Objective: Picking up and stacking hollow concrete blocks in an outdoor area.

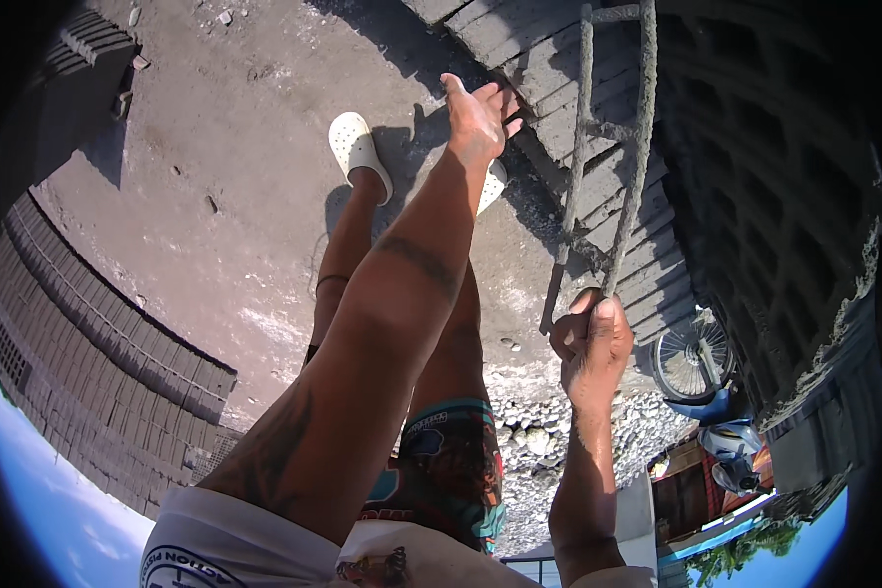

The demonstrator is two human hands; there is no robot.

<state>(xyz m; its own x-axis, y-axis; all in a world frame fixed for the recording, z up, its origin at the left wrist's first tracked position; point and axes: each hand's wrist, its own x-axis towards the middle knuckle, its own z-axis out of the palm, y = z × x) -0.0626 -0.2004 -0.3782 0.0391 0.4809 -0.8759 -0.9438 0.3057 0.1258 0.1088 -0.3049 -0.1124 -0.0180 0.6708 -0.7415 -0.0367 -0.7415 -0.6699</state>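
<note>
My right hand [596, 348] is closed around the near end of a ladder-shaped metal frame [640, 127], two long bars joined by short crosspieces and crusted with grey cement. The frame extends away from me over a row of grey blocks [612, 196]. To its left, my left hand [478, 120] is stretched forward with the fingers apart and holds nothing. It is near the edge of that block row, but I cannot tell whether it touches it.
Stacked grey blocks [98, 323] line the left side, and a tall stack of hollow blocks [774, 196] rises at right. Pale gravel [534, 441] lies near me, with a spoked wheel [694, 358] beyond it at right. White clogs [358, 147] are on my feet on dusty ground.
</note>
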